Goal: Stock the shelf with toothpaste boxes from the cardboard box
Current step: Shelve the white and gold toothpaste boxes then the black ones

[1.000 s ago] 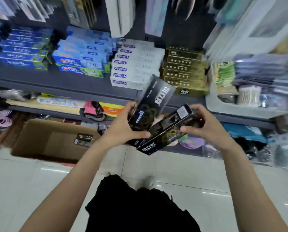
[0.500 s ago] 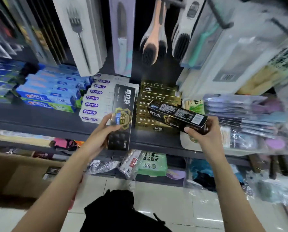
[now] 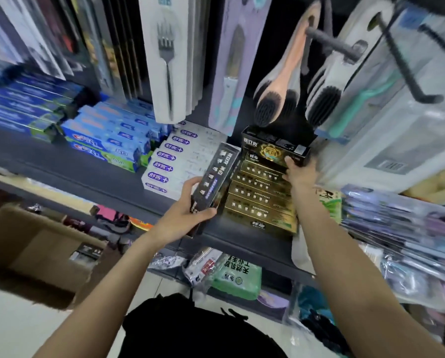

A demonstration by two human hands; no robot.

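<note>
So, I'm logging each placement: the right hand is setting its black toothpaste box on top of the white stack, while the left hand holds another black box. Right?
Not quite. In the head view the right hand sets its black toothpaste box on the gold stack, not the white one. The left hand does hold another black box.

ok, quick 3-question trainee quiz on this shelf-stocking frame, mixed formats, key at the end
1. True or false: the right hand sets a black toothpaste box on top of the gold box stack.
2. What does the left hand hold?
A. a second black box
B. a fork pack
C. nothing
3. Fill in: the white box stack sits directly ___ of the gold stack, as the camera sees it.

Key: 1 true; 2 A; 3 left.
</note>
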